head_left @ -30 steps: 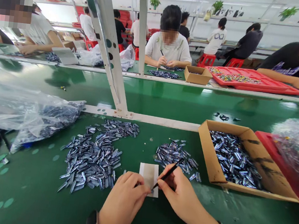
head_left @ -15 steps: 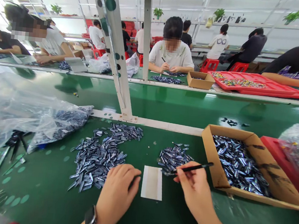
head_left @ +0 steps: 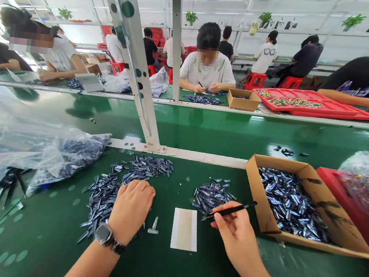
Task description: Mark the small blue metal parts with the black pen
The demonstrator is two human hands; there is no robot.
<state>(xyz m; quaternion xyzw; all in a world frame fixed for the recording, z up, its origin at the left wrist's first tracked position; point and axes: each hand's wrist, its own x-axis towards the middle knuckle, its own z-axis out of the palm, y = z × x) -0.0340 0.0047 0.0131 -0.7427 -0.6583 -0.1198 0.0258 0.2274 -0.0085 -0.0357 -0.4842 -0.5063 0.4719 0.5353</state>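
Head view showed our right grip (head_left: 235, 231) clamped on a slim black tool (head_left: 242, 208); our left grip (head_left: 132, 210), closure unclear to us, covered part of the left pile (head_left: 99, 204) on the surface (head_left: 156, 271). Its pieces seemed light, stiff, slippery, best edge-pinched.

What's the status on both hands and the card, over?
Left hand at large pile of dark pieces, fingertips hidden. Right hand holding black pen-like tool. Pale card flat between hands. Two loose pieces between pile and card.
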